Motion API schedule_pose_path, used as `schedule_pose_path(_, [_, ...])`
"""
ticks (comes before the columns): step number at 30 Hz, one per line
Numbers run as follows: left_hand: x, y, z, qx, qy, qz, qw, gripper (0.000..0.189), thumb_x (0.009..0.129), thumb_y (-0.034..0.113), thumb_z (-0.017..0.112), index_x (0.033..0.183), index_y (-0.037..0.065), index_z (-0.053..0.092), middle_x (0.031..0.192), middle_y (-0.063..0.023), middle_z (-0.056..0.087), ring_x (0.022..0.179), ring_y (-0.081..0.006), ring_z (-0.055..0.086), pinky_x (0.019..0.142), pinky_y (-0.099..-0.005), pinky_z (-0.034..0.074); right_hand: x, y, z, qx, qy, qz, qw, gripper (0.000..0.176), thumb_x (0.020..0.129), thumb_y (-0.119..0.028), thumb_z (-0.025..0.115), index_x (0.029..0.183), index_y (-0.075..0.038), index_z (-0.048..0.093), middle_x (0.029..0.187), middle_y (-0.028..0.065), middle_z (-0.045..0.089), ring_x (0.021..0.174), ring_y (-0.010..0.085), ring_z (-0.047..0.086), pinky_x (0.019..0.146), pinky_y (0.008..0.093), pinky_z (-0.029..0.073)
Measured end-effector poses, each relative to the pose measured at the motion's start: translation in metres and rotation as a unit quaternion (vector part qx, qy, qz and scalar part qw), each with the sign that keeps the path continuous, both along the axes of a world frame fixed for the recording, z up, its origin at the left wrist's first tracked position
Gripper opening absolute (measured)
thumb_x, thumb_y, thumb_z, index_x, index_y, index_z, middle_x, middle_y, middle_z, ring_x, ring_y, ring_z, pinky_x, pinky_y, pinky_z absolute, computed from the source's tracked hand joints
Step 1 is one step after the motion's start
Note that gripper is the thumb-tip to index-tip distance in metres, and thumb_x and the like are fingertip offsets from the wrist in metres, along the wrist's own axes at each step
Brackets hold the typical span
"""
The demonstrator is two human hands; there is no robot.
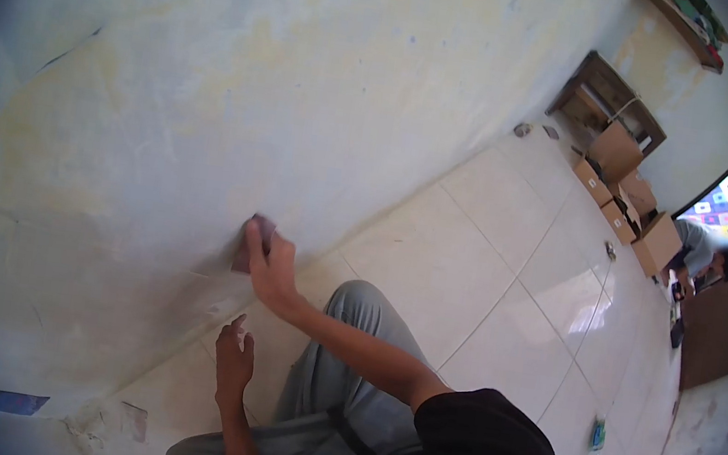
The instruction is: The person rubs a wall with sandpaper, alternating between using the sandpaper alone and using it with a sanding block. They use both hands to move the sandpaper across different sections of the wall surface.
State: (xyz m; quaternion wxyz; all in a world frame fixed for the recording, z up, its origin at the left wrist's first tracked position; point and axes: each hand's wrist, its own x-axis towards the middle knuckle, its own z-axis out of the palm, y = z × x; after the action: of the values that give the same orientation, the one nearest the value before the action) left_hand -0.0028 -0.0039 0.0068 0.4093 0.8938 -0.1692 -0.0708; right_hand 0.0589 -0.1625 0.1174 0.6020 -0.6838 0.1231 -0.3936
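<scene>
Against the lower part of the whitish, patchy wall (167,107), my right hand (275,273) presses a folded brownish sheet that looks like sandpaper (241,261). My fingers are closed over the sheet, and its edges stick out above and below them. The wall around it has a darker, greyish-brown patch. Lower down, my left hand (234,360) is empty, close to where the wall meets the floor, with thumb and forefinger apart. My bent knee (360,301) is just right of the right hand.
Pale tiles (510,248) cover the floor. Cardboard boxes (614,156) and a wooden frame (598,98) stand at the far end. Another person (705,252) bends down near the bright doorway. A green packet (598,435) lies right; a dark blue strip (0,398) is lower left.
</scene>
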Motion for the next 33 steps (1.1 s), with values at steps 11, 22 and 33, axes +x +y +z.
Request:
schedule_pose_path(11, [-0.006,0.001,0.016,0.009,0.044,-0.007,0.999,0.040,0.093,0.011,0.053,0.133,0.004,0.052,0.111,-0.0193,0.057,0.109,-0.0355,0.054,0.097,-0.0467,0.042,0.002,-0.023,0.012,-0.004,0.077,-0.004,0.997,0.044,0.102,-0.034,0.051,0.093,0.007,0.061,0.065,0.0137,0.056,0.065,0.0133,0.048,0.061,0.0357,0.045])
schedule_pose_path(22, [-0.002,0.003,-0.009,-0.013,-0.043,0.016,0.999,0.040,0.091,0.012,0.056,0.131,0.005,0.055,0.105,-0.0198,0.059,0.101,-0.0365,0.057,0.092,-0.0455,0.044,-0.003,-0.001,0.002,-0.004,0.101,-0.003,0.995,0.051,0.101,-0.039,0.054,0.085,0.010,0.059,0.068,0.0087,0.058,0.072,0.0123,0.049,0.062,0.0337,0.043])
schedule_pose_path(33, [-0.006,0.005,0.001,-0.007,-0.016,0.024,1.000,0.041,0.091,0.011,0.056,0.131,0.004,0.053,0.109,-0.0216,0.058,0.106,-0.0374,0.055,0.095,-0.0461,0.043,-0.001,-0.016,0.002,-0.045,0.112,0.020,0.993,0.049,0.103,-0.037,0.050,0.086,0.008,0.060,0.075,0.0091,0.063,0.070,0.0147,0.053,0.062,0.0345,0.046])
